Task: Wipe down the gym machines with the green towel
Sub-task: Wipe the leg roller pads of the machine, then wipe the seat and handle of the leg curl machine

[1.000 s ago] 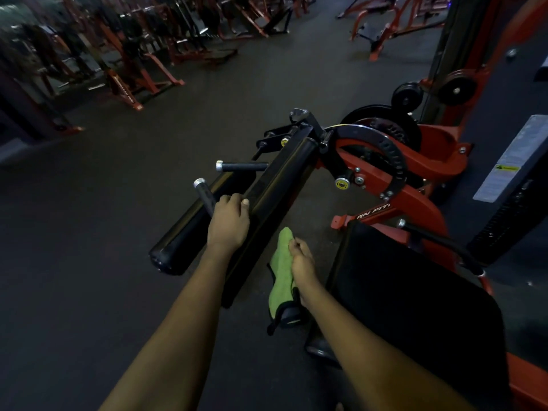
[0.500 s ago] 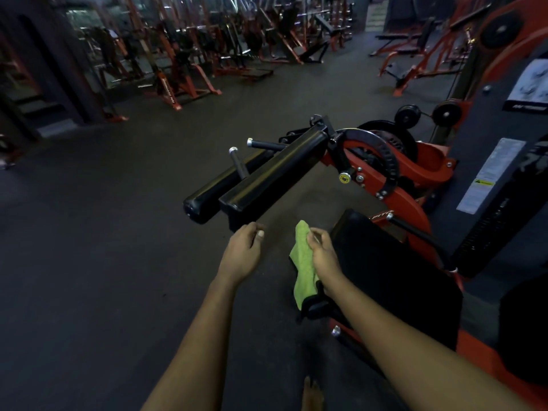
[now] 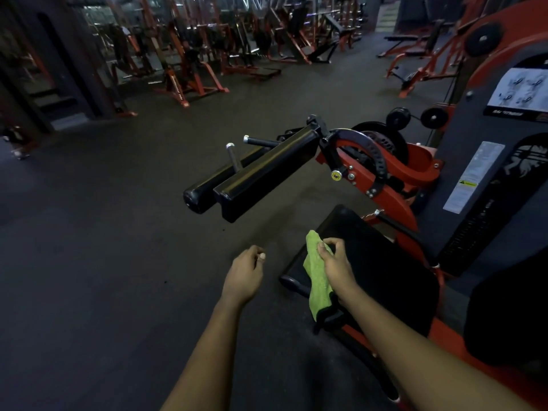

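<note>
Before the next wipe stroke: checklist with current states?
1. green towel gripped by right hand: ok.
2. left hand free, holding nothing: ok.
3. Towel in contact with the rectangular black pad: not ok, both hands are short of it.
4. Towel spread for wiping: not ok, bunched and hanging.
5. Towel touching the seat pad: cannot tell.
6. Pad surfaces clean: cannot tell, dim light.

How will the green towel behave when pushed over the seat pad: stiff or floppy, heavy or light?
Probably floppy: the green towel hangs limp below the right hand gripping it. Likely light, as one hand holds it with ease. Its soft cloth may bunch up rather than slide when pushed on the black seat pad.
</note>
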The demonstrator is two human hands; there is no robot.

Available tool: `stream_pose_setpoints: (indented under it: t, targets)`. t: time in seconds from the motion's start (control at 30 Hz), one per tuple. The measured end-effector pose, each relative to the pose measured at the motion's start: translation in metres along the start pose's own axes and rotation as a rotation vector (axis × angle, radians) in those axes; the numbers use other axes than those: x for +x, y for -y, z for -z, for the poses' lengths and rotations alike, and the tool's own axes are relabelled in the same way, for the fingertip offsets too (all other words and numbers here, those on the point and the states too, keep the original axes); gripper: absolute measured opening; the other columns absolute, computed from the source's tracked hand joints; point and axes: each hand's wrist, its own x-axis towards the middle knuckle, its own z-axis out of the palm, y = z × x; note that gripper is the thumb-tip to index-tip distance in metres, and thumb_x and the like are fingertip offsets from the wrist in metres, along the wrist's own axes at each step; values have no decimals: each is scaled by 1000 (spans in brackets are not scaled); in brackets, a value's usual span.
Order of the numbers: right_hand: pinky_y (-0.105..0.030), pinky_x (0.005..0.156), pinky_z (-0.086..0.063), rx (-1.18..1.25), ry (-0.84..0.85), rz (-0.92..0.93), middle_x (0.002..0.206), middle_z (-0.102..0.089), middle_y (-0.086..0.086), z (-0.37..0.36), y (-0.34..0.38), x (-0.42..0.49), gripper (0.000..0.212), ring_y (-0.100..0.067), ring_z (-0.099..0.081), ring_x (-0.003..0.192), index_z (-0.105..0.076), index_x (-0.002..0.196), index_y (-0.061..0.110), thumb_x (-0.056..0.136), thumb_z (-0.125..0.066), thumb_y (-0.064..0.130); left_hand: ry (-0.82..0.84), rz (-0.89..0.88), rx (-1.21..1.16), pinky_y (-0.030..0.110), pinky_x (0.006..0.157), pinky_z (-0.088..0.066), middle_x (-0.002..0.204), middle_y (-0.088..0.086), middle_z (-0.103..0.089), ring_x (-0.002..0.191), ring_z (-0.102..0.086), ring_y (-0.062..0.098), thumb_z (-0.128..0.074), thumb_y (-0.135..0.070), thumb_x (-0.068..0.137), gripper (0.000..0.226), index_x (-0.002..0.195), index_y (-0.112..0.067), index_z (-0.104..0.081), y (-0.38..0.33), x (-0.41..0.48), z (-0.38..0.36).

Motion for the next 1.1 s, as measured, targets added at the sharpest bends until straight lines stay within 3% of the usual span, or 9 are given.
stream_pose_setpoints:
  t: [0.33, 0.6, 0.83, 0.97, 1.03, 1.1]
  targets:
    - [-37, 77, -49, -63, 55, -27, 111, -62, -2, 46, -37, 54, 20, -22, -61, 100, -51, 118, 35, 103, -52, 47, -78, 154, 88, 37, 79, -50, 102, -5, -59, 91, -56, 15, -43, -31, 105, 19, 105, -20, -59, -2, 2, -72]
    - [-28, 62, -42, -151, 24, 4, 103, -63, -4, 39, -65, 99, 19, -15, -60, 83, -50, 119, 33, 103, -53, 44, -76, 187, 56, 35, 76, -48, 100, -4, -59, 91, -56, 15, -43, -32, 105, 18, 100, -22, -57, 38, 18, -120]
    - [-23, 61, -39, -247, 57, 171, 102, -62, -4, 12, -101, 169, 18, -13, -58, 81, -50, 117, 34, 102, -56, 43, -131, 178, 69, 34, 68, -40, 91, -1, -56, 84, -54, 18, -43, -31, 105, 21, 89, -21, -52, 105, 59, -188]
    - [-25, 64, -38, -274, 70, 308, 105, -63, -3, -6, -123, 213, 15, -21, -58, 93, -51, 110, 35, 100, -59, 44, -169, 210, 66, 33, 59, -30, 74, -3, -49, 71, -51, 20, -44, -32, 105, 37, 69, -27, -34, 140, 82, -237]
    - [-28, 66, -40, -269, 62, 391, 103, -64, -2, -13, -138, 231, 17, -21, -60, 93, -52, 110, 35, 99, -59, 46, -183, 212, 66, 33, 60, -31, 73, -1, -50, 73, -55, 25, -45, -33, 104, 38, 69, -24, -35, 157, 89, -265]
    - [-24, 62, -40, -288, 62, 436, 98, -65, -2, -20, -145, 245, 20, -17, -62, 86, -53, 111, 34, 98, -60, 48, -201, 190, 100, 36, 67, -36, 85, 3, -52, 84, -56, 30, -47, -30, 102, 28, 78, -19, -38, 168, 100, -282]
